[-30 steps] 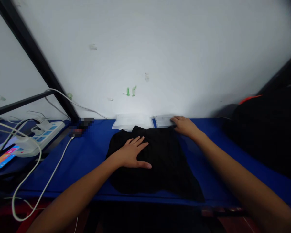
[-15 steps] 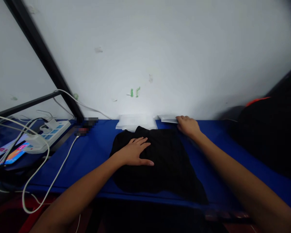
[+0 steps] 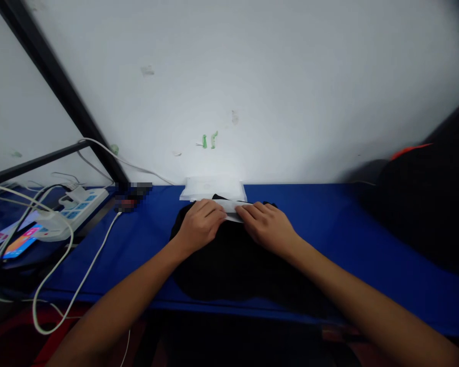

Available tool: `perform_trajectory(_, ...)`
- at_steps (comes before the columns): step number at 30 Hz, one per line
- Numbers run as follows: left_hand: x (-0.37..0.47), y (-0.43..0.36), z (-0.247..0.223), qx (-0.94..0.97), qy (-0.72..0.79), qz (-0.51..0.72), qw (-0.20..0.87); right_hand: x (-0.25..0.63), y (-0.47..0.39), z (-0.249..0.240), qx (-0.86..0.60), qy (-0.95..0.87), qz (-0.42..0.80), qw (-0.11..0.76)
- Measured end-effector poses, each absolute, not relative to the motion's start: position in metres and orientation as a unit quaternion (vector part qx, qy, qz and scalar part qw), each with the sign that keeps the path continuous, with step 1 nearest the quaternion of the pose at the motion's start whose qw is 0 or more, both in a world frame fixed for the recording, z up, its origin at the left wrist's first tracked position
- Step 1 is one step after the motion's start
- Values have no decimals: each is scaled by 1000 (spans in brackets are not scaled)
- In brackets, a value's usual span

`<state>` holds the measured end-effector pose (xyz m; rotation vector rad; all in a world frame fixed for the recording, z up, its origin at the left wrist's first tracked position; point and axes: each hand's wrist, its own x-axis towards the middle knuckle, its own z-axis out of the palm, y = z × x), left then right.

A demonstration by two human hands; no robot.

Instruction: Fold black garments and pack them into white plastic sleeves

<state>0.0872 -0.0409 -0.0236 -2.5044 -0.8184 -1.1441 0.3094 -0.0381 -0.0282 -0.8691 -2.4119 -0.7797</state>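
Observation:
A folded black garment (image 3: 233, 265) lies on the blue table (image 3: 329, 224). Over its far edge, my left hand (image 3: 199, 224) and my right hand (image 3: 268, 229) both grip a clear plastic bag (image 3: 231, 208), one hand at each end. The bag lies flat between my fingers on top of the garment. Just behind it, against the white wall, rests a stack of clear plastic bags (image 3: 213, 187).
A white power strip (image 3: 74, 209) with plugs and white cables (image 3: 53, 285) sits at the left, beside a lit phone (image 3: 21, 243). A small dark and red object (image 3: 132, 196) lies near the wall. A black bag with an orange strip (image 3: 428, 204) fills the right side.
My right hand took a plastic bag from the spot by the wall and brought it left onto the garment. My left hand lifted off the garment and gripped the bag's other end.

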Motion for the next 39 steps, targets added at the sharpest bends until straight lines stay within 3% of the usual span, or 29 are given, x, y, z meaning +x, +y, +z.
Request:
perform_trajectory(9,65,-22,-18,-785,-412,-420,192,345,-24,-23,-306,-882,-200,298)
perform_trajectory(14,71,-34,-7,-763,-391,-453,243,328,-34,-27,-268,-848,-72,451)
perform_trajectory(17,83,-47,-5,-799,-343,-443,218,315,-39,-30,-221,-820,2,528)
perform_trajectory(25,103,-64,-18,-863,-211,-431,157,310,-45,-34,-177,-873,2,454)
perform_trajectory(32,109,-65,-23,-854,-224,-431,185,311,-46,-31,-181,-894,-47,407)
perform_trajectory(39,94,-51,-12,-834,-286,-455,127,330,-43,-16,-202,-861,-72,461)
